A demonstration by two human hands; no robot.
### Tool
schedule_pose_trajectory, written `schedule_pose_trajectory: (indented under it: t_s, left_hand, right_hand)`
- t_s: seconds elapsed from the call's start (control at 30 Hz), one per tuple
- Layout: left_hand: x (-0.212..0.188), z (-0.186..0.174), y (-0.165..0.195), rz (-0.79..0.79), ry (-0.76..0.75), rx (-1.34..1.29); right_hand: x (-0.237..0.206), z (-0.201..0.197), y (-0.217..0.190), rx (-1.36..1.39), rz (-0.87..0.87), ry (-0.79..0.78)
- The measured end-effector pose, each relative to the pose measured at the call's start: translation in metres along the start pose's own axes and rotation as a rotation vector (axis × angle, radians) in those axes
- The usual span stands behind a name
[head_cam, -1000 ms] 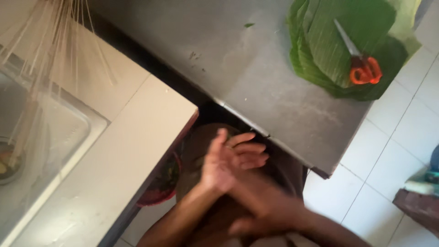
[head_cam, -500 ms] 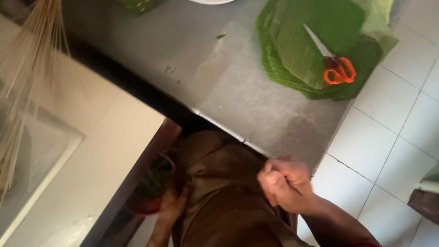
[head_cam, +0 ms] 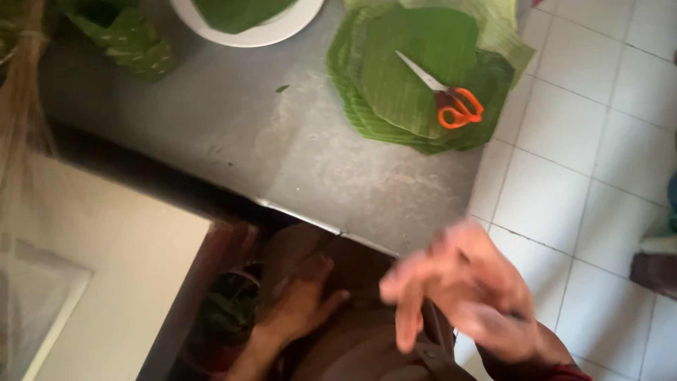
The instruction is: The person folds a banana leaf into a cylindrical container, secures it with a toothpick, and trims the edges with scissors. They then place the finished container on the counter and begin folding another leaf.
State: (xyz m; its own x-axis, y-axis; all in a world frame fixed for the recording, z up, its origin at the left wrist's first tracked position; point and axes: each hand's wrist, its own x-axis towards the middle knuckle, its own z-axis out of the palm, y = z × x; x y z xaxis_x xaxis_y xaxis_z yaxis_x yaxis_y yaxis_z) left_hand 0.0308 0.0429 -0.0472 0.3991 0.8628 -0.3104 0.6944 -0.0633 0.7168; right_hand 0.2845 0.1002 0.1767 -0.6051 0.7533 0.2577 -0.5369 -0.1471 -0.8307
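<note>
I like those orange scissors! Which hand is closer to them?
The right hand. It is blurred, just below the table edge, under the scissors that lie on the green leaves. The left hand rests lower and further left, on brown cloth.

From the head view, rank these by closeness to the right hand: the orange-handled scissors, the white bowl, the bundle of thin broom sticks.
Measured from the blurred right hand at bottom right:
1. Orange-handled scissors, straight above it, lying on the stack of round-cut green leaves.
2. White bowl, upper middle, on the grey metal table.
3. Bundle of thin broom sticks, far left edge.
</note>
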Motion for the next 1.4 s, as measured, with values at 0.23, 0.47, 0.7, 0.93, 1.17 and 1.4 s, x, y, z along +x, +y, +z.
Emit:
schedule_pose_trajectory:
  t_s: [0.23,0.47,0.7,0.93,1.17,1.4]
  left_hand:
    - [-0.010,0.012,0.027,0.046,0.017,-0.030]
    - [-0.025,-0.002,0.046,-0.207,-0.017,-0.246]
    - [-0.020,-0.001,0.032,-0.201,-0.167,-0.258]
    - [0.007,-0.050,0.052,-0.114,-0.181,-0.194]
    - [-0.004,-0.107,0.076,0.209,-0.038,-0.551]
    - [0.013,-0.099,0.081,0.314,0.314,-0.413]
  right_hand:
    - [0.019,-0.001,0.012,0.149,-0.171,-0.618]
    - [0.039,0.008,0.036,-0.195,-0.023,-0.811]
    - [0.030,-0.011,0.081,-0.312,0.005,-1.024]
    - [-0.005,-0.019,0.072,-0.619,-0.042,-0.662]
    - [0.009,-0.031,0.055,-0.490,0.087,-0.523]
    - [0.013,-0.101,0.013,-0.989,0.034,0.491]
